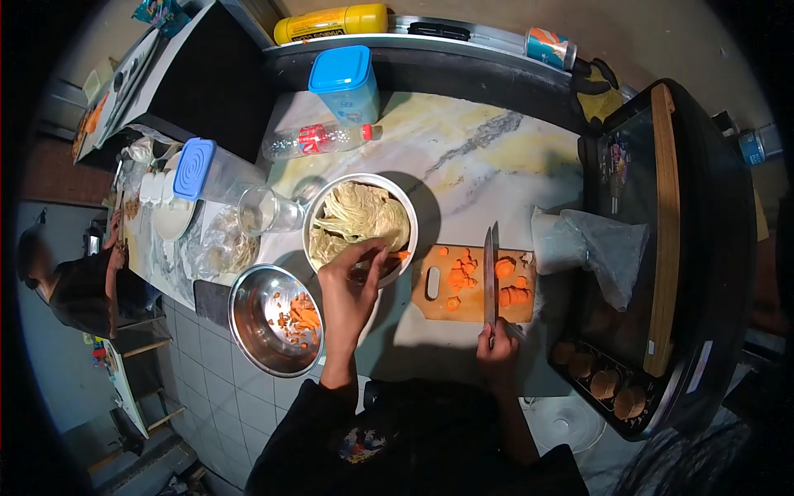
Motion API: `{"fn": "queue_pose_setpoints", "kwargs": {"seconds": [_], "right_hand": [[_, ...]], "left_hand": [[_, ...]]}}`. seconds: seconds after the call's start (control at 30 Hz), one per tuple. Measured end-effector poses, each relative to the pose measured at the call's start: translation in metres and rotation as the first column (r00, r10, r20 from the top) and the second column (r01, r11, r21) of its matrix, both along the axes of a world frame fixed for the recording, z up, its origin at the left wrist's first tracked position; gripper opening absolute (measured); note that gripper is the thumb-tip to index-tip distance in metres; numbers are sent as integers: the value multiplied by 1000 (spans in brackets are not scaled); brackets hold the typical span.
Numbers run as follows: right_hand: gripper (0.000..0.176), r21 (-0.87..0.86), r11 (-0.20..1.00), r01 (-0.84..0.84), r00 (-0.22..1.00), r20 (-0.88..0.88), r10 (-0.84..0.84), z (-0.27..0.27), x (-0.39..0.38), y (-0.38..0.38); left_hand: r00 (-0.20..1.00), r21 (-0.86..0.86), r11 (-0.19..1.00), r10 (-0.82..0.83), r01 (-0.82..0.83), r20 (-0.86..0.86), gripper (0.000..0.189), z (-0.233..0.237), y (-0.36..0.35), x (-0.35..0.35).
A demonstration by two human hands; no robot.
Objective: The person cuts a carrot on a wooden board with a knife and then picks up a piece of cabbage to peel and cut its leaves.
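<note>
Left hand (354, 281) over the white bowl (311, 217), fingers pinched on carrot pieces (401, 257).
Right of that bowl, the right hand (497, 343) grips a knife (490, 277) by its handle, blade across sliced carrots (463, 273) on the cutting board (432, 312).

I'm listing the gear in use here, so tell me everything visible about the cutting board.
The cutting board is orange-brown and thin, its material unclear, with an oblong handle slot near its left end. It lies flat on the marble-patterned countertop. Carrot pieces, some in rounds, some chopped smaller, lie on it. A knife in the right hand crosses above it; whether the blade touches the board is unclear.
</note>
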State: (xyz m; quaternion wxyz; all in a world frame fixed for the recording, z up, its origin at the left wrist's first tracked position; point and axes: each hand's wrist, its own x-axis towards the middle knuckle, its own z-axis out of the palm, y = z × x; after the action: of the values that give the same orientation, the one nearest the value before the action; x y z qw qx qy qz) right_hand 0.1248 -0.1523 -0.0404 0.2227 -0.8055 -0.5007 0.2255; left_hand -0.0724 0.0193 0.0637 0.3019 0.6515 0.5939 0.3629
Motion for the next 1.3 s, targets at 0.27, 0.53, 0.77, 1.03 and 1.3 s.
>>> {"fn": "queue_pose_setpoints", "kwargs": {"seconds": [0.27, 0.53, 0.77, 1.03, 1.3], "right_hand": [[11, 146, 989, -12, 995, 102, -3, -19, 1, -6], [13, 69, 997, 16, 1000, -11, -15, -8, 1, -1], [14, -4, 997, 80, 989, -124, -80, 3, -2, 3], [16, -42, 994, 97, 988, -119, -102, 3, -2, 3], [16, 104, 993, 64, 998, 10, -65, -13, -1, -4]], "left_hand": [[974, 35, 992, -110, 119, -200, 28, -2, 1, -7], [971, 92, 993, -48, 71, -235, 35, -10, 10, -1], [975, 51, 998, 34, -24, -219, 47, -13, 18, 8], [915, 66, 997, -17, 47, -402, 57, -21, 27, 12], [943, 35, 998, -43, 58, -331, 48, -17, 26, 19]]}}
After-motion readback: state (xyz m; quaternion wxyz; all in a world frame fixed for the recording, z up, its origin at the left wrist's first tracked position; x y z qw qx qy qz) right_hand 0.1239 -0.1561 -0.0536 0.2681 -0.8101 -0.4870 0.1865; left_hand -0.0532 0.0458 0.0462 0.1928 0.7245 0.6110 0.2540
